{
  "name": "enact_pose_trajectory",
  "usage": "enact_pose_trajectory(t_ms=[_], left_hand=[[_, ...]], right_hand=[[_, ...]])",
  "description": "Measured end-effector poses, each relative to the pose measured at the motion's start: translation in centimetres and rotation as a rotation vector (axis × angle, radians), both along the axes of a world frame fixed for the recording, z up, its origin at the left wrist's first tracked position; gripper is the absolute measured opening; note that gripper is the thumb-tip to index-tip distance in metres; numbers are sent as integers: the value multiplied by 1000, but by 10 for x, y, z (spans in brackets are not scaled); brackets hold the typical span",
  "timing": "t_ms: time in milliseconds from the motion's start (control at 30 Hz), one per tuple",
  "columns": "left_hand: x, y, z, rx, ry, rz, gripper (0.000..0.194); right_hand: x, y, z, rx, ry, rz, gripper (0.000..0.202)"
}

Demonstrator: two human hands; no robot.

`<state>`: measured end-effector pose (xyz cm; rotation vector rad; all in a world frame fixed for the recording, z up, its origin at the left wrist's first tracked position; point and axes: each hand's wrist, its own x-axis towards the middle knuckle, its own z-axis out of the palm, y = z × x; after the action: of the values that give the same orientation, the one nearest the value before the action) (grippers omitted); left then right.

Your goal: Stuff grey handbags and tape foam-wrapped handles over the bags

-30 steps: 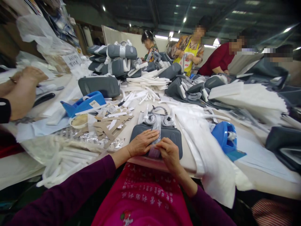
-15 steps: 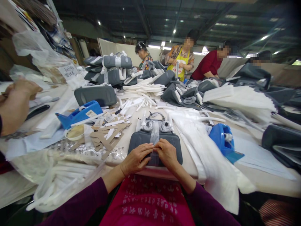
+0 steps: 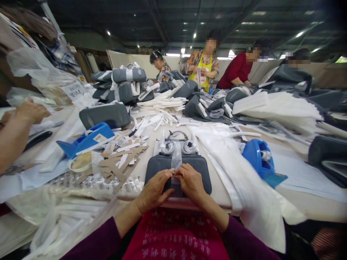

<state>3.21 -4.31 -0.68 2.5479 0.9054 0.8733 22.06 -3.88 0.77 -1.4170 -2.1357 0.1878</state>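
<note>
A dark grey handbag lies on the table in front of me, its handle pointing away, with clear-wrapped rolled parts on its far side. A clear plastic strip runs down its middle. My left hand rests on the bag's near left part, fingertips at the strip and thumb spread apart from them. From the right, my right hand pinches the strip's near end between bent fingers. The fingertips of both hands almost meet there, and they hide the strip's very end.
Blue tape dispensers stand left and right. Cardboard scraps lie left of the bag, white sheeting to its right. Behind are white tubes and stacked grey bags. Another person's hand is at far left; several co-workers stand beyond.
My hands have come slightly nearer to me along the strip. My left thumb now stands more clearly apart from its fingers. The view has shifted a little; the bag stays in place.
</note>
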Motion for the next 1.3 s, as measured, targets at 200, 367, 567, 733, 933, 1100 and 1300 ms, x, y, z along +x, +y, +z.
enact_pose_trajectory(t_ms=[200, 367, 567, 733, 933, 1100, 1300], left_hand=[[0, 1, 2, 44, 102, 9, 26], [1, 1, 1, 129, 121, 10, 25], [3, 3, 0, 361, 224, -91, 31], [3, 5, -2, 438, 245, -154, 38], [2, 5, 2, 445, 196, -144, 39], [-3, 17, -5, 539, 242, -156, 55], [-2, 24, -11, 718, 273, -159, 55]], right_hand=[[-8, 2, 3, -18, -117, -83, 16], [-10, 5, 13, -104, -190, -93, 12], [-7, 15, 29, -254, -125, -84, 18], [2, 23, 30, -272, 25, -54, 10], [76, -7, 45, -274, 709, -84, 16], [209, -31, 81, 199, 711, -646, 24], [291, -24, 98, -206, 626, -942, 17]])
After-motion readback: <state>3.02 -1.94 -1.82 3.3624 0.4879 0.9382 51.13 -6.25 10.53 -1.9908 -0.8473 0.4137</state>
